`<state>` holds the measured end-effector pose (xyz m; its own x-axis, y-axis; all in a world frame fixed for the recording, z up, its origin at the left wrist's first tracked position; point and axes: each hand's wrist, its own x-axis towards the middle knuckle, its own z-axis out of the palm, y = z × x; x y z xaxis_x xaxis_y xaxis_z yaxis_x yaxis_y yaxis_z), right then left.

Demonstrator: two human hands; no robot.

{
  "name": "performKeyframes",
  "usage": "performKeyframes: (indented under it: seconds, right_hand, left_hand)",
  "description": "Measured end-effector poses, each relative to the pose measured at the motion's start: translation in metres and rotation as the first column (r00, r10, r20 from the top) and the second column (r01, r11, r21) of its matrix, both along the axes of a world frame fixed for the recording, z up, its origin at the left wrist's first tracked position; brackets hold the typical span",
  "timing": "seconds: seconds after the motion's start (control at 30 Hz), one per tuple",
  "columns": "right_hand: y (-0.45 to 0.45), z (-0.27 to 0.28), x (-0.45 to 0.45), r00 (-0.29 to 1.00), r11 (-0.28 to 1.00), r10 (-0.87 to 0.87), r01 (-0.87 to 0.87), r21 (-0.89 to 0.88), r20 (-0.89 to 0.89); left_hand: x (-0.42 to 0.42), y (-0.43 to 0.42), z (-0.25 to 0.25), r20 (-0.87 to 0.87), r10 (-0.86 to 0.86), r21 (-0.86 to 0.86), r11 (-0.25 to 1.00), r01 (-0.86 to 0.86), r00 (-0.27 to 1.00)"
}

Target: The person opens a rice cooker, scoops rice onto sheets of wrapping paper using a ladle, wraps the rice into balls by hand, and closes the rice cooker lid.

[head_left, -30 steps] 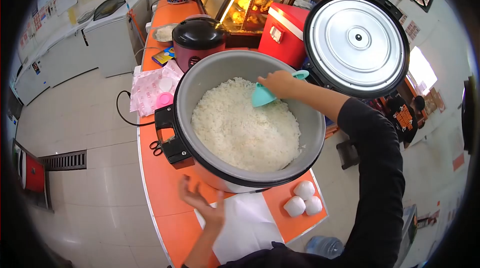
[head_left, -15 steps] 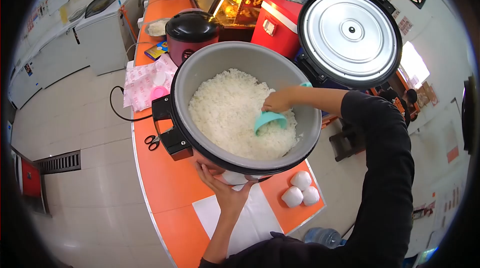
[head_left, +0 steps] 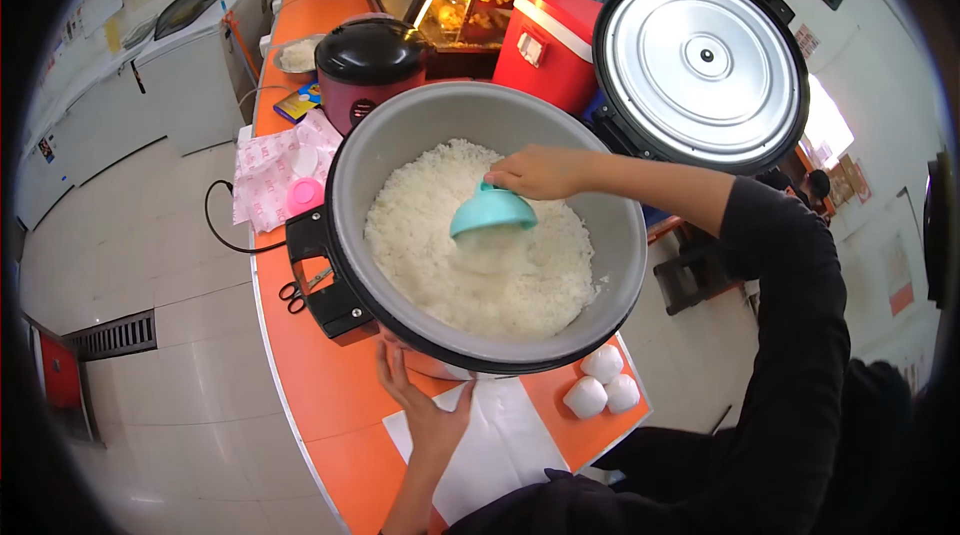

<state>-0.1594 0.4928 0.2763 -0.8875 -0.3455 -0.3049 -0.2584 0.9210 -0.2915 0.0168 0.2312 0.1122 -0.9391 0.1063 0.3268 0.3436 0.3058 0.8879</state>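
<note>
R hand (head_left: 537,173) has fingers curled tight round a teal scoop (head_left: 492,215), mouth tipped down over rice (head_left: 430,275) inside the big cooker (head_left: 614,245) on the counter (head_left: 340,415). L hand (head_left: 434,423), empty AFAICT, thumb & fingers spread, is by cooker's near side; contact unclear. Step in hand: prob. loosening/scooping rice. Next move calls for firm grip, scoop clear of rim.

The person wore a black top (head_left: 575,513), plain where it showed. Its right sleeve (head_left: 785,325), softly creased, ended partway along the forearm (head_left: 665,190). The left hand (head_left: 435,417) and right hand (head_left: 535,173) were bare, as were the 2 wrists.
</note>
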Motion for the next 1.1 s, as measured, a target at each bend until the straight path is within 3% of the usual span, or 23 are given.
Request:
performKeyframes:
  seconds: [0.1,0.2,0.3,0.4,0.5,0.6,0.73,0.9,1.0,1.1]
  right_hand:
    - [-0.036,0.010,0.052,0.988,0.972,-0.140,0.148,0.180,-0.057]
    - [-0.006,-0.002,0.021,0.972,0.975,-0.192,0.204,0.084,-0.137]
    - [0.004,-0.020,-0.003,0.996,0.914,-0.092,0.083,0.398,0.003]
    - [-0.031,-0.041,0.023,0.994,0.964,-0.108,0.102,0.247,0.011]
    - [-0.014,-0.066,0.026,0.987,0.967,0.156,-0.160,0.197,0.032]
    - [-0.040,-0.030,0.059,0.906,0.975,-0.205,0.154,0.162,0.371]
    - [-0.071,0.023,0.082,0.741,0.901,-0.433,0.358,0.244,0.513]
    - [-0.086,0.011,0.080,0.720,0.909,-0.416,0.349,0.227,0.556]
    - [-0.091,0.018,0.080,0.746,0.927,-0.375,0.304,0.218,0.550]
    - [-0.078,0.029,0.075,0.709,0.935,-0.353,0.281,0.214,0.610]
  left_hand:
    - [-0.004,-0.009,0.000,0.037,0.034,0.013,0.999,-0.035,0.999]
    - [-0.010,-0.009,-0.006,0.160,-0.041,0.134,0.991,0.019,0.986]
    - [-0.011,-0.010,0.000,0.160,-0.035,0.097,0.995,0.020,0.986]
    - [-0.013,-0.011,-0.004,0.132,-0.044,0.103,0.994,0.030,0.990]
    - [-0.011,-0.011,-0.002,0.182,-0.044,0.132,0.991,0.020,0.982]
    - [-0.010,-0.009,-0.001,0.176,-0.038,0.153,0.988,0.010,0.984]
    - [-0.012,-0.008,-0.007,0.085,-0.028,0.141,0.990,0.016,0.996]
    - [-0.012,-0.008,-0.005,0.080,-0.036,0.153,0.988,0.023,0.996]
    - [-0.012,-0.011,-0.008,0.034,0.001,0.025,1.000,-0.002,0.999]
    - [-0.014,-0.012,-0.008,0.005,-0.003,0.003,1.000,0.003,1.000]
